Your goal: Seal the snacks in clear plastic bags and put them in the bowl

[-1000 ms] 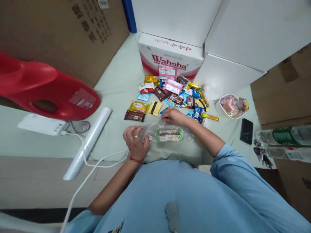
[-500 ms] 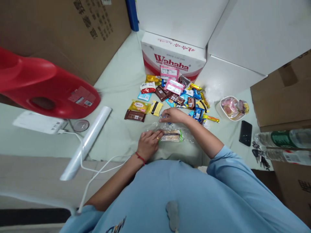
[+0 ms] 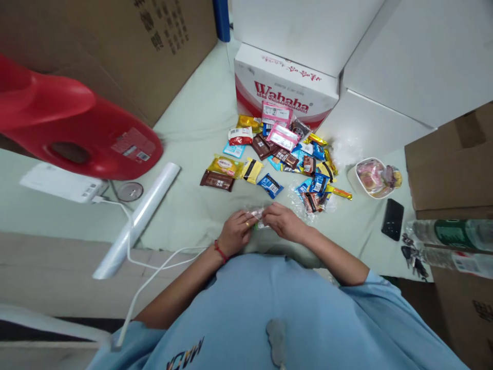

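Note:
My left hand (image 3: 235, 232) and my right hand (image 3: 284, 222) are close together near the front edge of the cloth. Between them is a snack bar (image 3: 262, 225) in a clear packet with green ends, mostly hidden by my fingers. Clear plastic film (image 3: 254, 210) crumples over it, and both hands have their fingers closed at the film and bar. Just beyond lies a blue snack packet (image 3: 270, 185), apart from my hands. A brown snack packet (image 3: 217, 181) and two yellow ones (image 3: 252, 170) rest farther left.
A pile of wrapped snacks (image 3: 287, 149) lies before the Wahaha box (image 3: 285, 92). To the right are a white tub (image 3: 360, 182), a black phone (image 3: 393, 220), keys (image 3: 415, 261) and bottles (image 3: 450, 233). A film roll (image 3: 138, 221), white cable (image 3: 131, 241) and red jug (image 3: 127, 144) stand left.
My right hand has come back from the pile's near edge to the bar beside my left hand. The blue packet now lies uncovered there, and film is gathered over the bar.

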{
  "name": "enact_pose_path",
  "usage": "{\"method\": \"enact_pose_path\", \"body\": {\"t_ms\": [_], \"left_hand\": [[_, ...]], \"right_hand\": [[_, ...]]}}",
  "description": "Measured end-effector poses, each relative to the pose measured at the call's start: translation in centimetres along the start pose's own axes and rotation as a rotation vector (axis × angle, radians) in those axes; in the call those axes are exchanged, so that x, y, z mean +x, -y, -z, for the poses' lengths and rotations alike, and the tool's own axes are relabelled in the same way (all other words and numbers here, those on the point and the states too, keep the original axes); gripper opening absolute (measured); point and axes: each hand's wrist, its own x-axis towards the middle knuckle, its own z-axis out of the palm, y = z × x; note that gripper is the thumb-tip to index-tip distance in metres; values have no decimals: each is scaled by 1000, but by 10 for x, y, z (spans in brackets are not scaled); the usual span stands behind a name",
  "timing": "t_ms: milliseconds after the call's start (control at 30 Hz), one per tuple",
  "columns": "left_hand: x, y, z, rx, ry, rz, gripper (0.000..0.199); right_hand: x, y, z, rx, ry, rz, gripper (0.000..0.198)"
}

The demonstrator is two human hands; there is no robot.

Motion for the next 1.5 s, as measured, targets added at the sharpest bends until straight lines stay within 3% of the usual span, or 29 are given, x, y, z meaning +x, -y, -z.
{"method": "enact_pose_path", "body": {"t_ms": [100, 200, 233, 333, 400, 467, 567, 667, 733, 833, 1000, 1133, 1267, 1367, 1433, 1500], "left_hand": [[-4, 1, 12, -235, -135, 113, 29], [3, -2, 22, -190, -235, 272, 24], [7, -3, 24, -130, -242, 307, 32], [24, -1, 20, -3, -110, 388, 72], [34, 4, 15, 9, 71, 422, 67], [42, 8, 14, -3, 198, 431, 48], [46, 10, 23, -37, 191, 375, 32], [44, 3, 37, -77, 175, 215, 27], [40, -5, 40, -62, 189, 114, 28], [32, -20, 31, 67, 198, 69, 36], [21, -32, 6, 269, 198, 34, 35], [16, -34, 0, 334, 156, 19, 36], [15, -38, 0, 367, 143, 40, 34], [14, -41, -1, 354, 185, 56, 34], [15, -41, -1, 351, 212, 53, 34], [16, -41, -2, 349, 234, 48, 34]], "right_hand": [[-13, 7, -18, -128, 7, 2, 27], [-18, 9, -29, -213, -27, 4, 27], [-19, 10, -31, -228, -45, 5, 27], [-21, 13, -34, -239, -72, 21, 23], [-24, 16, -35, -225, -78, 29, 20], [-29, 18, -35, -205, -92, 18, 22], [-39, 20, -35, -147, -107, -18, 32], [-45, 21, -38, -81, -96, -55, 38], [-47, 22, -40, -53, -90, -91, 40], [-47, 26, -34, -3, -81, -127, 37], [-47, 25, 22, 117, -104, -164, 35], [-27, 1, 66, -172, -206, -267, 52], [6, -34, 71, -252, 31, -305, 78], [17, -46, 67, -153, 205, -295, 50], [14, -39, 66, -119, 206, -267, 25], [2, -22, 65, -149, 135, -240, 20]]}}
